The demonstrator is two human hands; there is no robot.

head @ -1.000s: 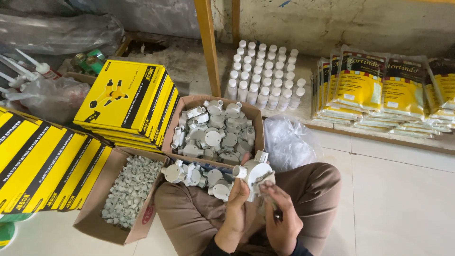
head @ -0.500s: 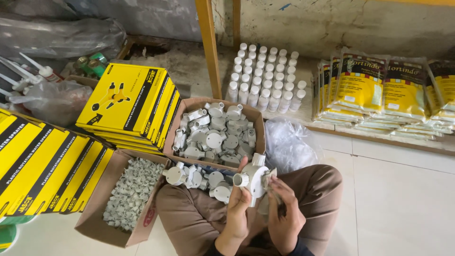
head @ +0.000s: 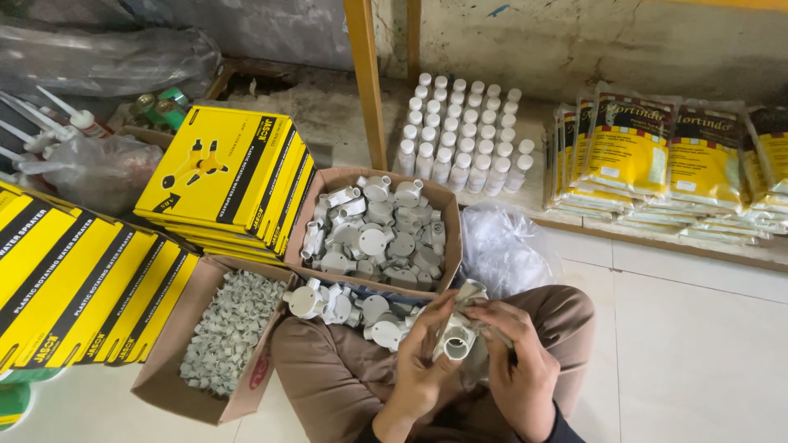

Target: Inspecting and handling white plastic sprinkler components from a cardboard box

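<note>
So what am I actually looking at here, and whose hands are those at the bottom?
There is no machine here: the picture comes from a camera worn on a person's head, looking down at their own lap and hands. The person sits on a pale tiled floor. The left hand and the right hand together hold one white plastic pipe fitting. More such fittings lie on the lap and fill an open cardboard box in front. A second box of small grey clips stands to the left, beside stacks of flat yellow boxes. Further back are rows of small white bottles and yellow packets.
</note>
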